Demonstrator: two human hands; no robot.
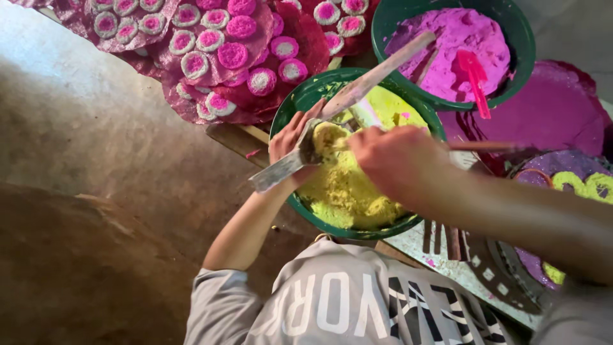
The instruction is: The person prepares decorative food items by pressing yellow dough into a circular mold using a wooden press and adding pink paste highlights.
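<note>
A green bowl (288, 108) full of yellow powder (345, 185) is seen in the middle, on a wooden board (239, 137). The left hand (290, 137) is closed around a flat metal scoop (281, 167) with a long wooden handle (377, 75), held over the near rim of the bowl. A heap of yellow powder is carried on the scoop, just beside the fingers. The right hand (393, 160) is held over the yellow powder, and its fingers are bent in around a thin stick (491, 146); how tight the grip is cannot be told. A second green bowl (520, 38) is placed just behind the first one, and it is filled with pink powder (447, 45). A pink spoon (476, 80) is stuck in the pink powder. Round pink and white flower shapes (233, 54) are laid out on dark pink sheets to the left. A purple shape with yellow lines (584, 185) is seen at the right edge. A grey shirt with white letters (338, 300) is worn by the person. A brown dirt floor (83, 191) is seen on the left.
</note>
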